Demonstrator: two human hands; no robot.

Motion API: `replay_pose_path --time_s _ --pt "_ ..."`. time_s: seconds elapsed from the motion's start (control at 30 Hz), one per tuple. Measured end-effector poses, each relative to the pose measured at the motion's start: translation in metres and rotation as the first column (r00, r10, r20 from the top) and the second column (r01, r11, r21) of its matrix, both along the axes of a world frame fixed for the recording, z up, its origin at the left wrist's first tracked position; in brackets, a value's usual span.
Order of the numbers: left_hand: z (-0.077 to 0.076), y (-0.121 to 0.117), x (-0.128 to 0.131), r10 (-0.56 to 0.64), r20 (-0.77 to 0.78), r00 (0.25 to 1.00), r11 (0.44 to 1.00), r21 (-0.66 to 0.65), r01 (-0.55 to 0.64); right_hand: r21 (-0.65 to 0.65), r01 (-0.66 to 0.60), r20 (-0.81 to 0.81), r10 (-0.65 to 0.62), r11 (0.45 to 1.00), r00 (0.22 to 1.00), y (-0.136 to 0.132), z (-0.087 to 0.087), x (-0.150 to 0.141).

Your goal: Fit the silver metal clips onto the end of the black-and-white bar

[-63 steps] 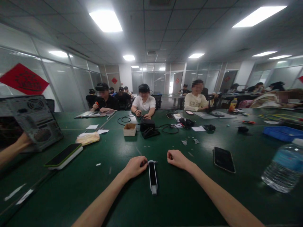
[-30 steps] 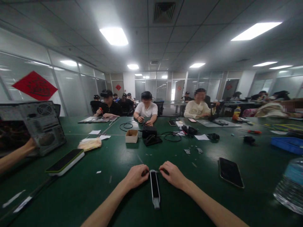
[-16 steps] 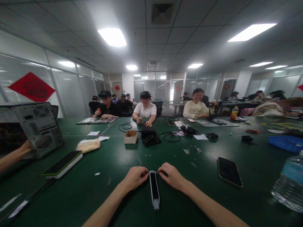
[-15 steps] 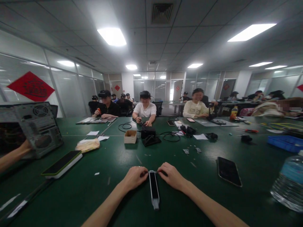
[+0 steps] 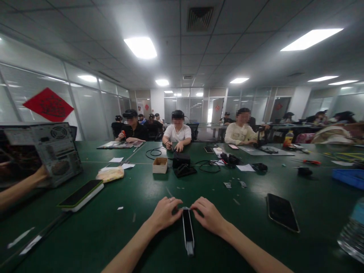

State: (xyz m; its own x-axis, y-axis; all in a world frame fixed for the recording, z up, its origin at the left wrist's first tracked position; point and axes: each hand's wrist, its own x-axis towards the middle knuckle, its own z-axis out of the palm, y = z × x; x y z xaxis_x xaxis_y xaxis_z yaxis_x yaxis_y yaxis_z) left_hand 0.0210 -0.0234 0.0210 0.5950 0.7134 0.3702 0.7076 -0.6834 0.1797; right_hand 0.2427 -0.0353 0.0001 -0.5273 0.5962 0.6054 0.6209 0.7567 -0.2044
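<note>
A long, narrow device point(image 5: 187, 229) with a black face and a pale silver frame lies on the green table in front of me, its tapered grey end pointing towards me. At its far end, my left hand point(image 5: 165, 214) has its bent fingers and thumb against the left edge, with a gap showing between thumb and forefinger. My right hand point(image 5: 209, 214) is curled against the right edge, fingertips at the same far corner. The exact finger contact is too small to make out.
A black phone point(image 5: 283, 212) lies to the right, near a water bottle point(image 5: 352, 231). On the left are a green-rimmed phone point(image 5: 82, 194) on a white block and an open computer case point(image 5: 61, 151) with another person's arm. A small box point(image 5: 160, 165) and black equipment point(image 5: 182, 163) stand ahead.
My left fingers have lifted and spread slightly from a tighter pinch at the device's far end. My right hand remains beside it. The whole view has shifted a little.
</note>
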Motion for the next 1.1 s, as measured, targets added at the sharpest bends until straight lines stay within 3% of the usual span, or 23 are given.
replay_pose_path --time_s 0.2,0.4,0.73,0.97,1.1 --pt "-0.010 -0.001 0.006 -0.179 0.036 0.983 0.979 0.106 0.174 0.090 -0.137 -0.010 0.138 0.986 0.990 -0.004 -0.005 -0.011" --pt "-0.013 0.000 0.008 -0.191 0.087 0.978 0.975 0.131 0.179 0.049 -0.150 -0.085 0.154 0.987 0.984 -0.006 -0.004 -0.011" --pt "-0.005 -0.003 0.010 -0.098 0.027 0.995 0.995 -0.028 0.098 -0.041 -0.112 -0.098 0.108 0.993 0.989 -0.008 0.001 -0.013" --pt "0.009 0.000 0.000 0.140 -0.063 0.988 0.984 -0.103 -0.146 -0.189 0.117 -0.033 -0.125 0.975 0.992 0.000 0.005 0.000" --pt "0.007 0.003 -0.003 0.169 -0.092 0.981 0.969 -0.166 -0.182 -0.282 0.156 0.048 -0.148 0.947 0.988 0.001 0.004 0.003"
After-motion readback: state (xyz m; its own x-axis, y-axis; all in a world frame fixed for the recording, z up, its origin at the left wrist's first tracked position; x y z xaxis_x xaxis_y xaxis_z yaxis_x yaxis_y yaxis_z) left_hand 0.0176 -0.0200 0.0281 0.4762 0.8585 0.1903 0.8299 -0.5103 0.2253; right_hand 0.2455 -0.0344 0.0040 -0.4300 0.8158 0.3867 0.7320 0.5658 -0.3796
